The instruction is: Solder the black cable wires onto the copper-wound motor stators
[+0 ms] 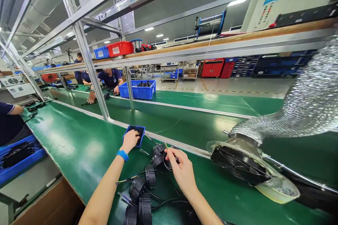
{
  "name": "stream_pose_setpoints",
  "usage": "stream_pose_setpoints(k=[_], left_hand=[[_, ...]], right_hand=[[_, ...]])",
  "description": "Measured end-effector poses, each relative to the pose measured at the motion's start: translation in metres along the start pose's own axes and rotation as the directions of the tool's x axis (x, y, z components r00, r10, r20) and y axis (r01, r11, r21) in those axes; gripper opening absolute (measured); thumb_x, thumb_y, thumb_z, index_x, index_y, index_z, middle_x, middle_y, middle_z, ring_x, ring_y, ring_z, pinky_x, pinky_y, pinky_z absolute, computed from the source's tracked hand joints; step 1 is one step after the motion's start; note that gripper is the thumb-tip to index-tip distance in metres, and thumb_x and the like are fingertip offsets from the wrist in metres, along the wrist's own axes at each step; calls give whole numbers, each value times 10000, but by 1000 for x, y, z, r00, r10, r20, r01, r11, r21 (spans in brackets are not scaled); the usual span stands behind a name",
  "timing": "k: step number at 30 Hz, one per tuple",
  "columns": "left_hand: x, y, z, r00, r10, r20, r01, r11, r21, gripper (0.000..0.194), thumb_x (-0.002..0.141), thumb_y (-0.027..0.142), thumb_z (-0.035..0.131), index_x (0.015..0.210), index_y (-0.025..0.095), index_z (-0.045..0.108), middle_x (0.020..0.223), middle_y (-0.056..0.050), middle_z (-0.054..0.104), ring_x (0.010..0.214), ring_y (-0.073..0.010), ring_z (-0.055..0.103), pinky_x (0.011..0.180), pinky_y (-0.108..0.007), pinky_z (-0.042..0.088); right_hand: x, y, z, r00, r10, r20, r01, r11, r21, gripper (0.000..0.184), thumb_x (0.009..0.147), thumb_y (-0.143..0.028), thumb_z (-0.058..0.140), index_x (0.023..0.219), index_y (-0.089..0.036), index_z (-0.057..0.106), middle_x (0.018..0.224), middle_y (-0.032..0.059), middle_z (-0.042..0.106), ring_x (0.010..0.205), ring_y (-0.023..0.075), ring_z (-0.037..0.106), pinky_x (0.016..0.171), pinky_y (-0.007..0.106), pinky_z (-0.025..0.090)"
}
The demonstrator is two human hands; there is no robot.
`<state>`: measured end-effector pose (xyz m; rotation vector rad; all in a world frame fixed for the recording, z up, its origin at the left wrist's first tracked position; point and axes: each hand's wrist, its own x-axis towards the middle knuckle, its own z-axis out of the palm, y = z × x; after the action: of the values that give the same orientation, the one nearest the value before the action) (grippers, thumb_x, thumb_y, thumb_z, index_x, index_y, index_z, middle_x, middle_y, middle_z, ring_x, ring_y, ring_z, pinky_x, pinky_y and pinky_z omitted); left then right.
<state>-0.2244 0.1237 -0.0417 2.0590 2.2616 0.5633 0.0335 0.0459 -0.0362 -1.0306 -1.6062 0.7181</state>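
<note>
Black ring [168,162]: pinched in your right hand [182,168], fingers curled around it, a thin wire running off it; it sits just above the green belt [79,154], close to the far edge.
Blue tray [134,135]: small, tilted, at the belt's far edge; your left hand [129,141] reaches in, fingers down among dark parts, and you cannot tell whether they grip anything.
Left wrist: blue band [123,155].
Black units [137,188]: round, lying in a line on the belt below your hands, with black cables [169,200] looped between them; the nearest one is just beside the ring.
Right of the belt: caged fan [239,160] in a clear hood, silver duct [298,102] rising from it, well apart from your right hand.
Far edge: aluminium rail [182,140], with a second green belt beyond it.
Second belt: a co-worker [109,77] stands across it, a hand [91,96] down on dark parts, beside a blue crate [137,89] of black parts.
Left corner: another blue crate [18,154] holding black cables, next to a dark sleeve [9,123].
Overhead: shelf with a red bin [120,48].
</note>
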Motion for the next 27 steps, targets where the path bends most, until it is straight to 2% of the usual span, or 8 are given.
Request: stream_pose_setpoints(k=[9,15,21,27], left_hand=[[11,-17,4,997,14,-81,-27,987,-161,247,903,172,523,1017,178,742,1065,-73,728,1011,-195,644,956,-302,469],[9,-27,9,992,12,-125,-41,972,-233,308,906,104,457,1006,170,741,1053,-96,696,983,-191,647,933,-308,488],[6,-29,15,983,-15,-182,-48,940,-337,211,861,119,579,970,177,751,994,-75,741,951,-196,677,933,-315,505],[6,-28,19,973,-76,-217,-37,879,-475,208,842,69,590,959,160,734,870,-59,756,758,-158,707,783,-277,561]], right_hand=[[3,11,4,998,33,-55,-35,999,-36,473,840,-647,529,921,-238,750,901,94,734,981,306,609,899,440,472],[2,9,3,996,45,-82,-48,998,-38,436,823,-624,547,862,-240,748,950,92,731,988,301,619,900,433,479],[3,10,1,992,63,-109,-67,997,-34,474,812,-664,553,827,-230,742,877,87,728,897,288,636,827,399,495],[2,10,1,992,57,-116,-59,998,-11,499,842,-677,512,780,-231,726,860,83,724,936,288,623,826,387,481]])
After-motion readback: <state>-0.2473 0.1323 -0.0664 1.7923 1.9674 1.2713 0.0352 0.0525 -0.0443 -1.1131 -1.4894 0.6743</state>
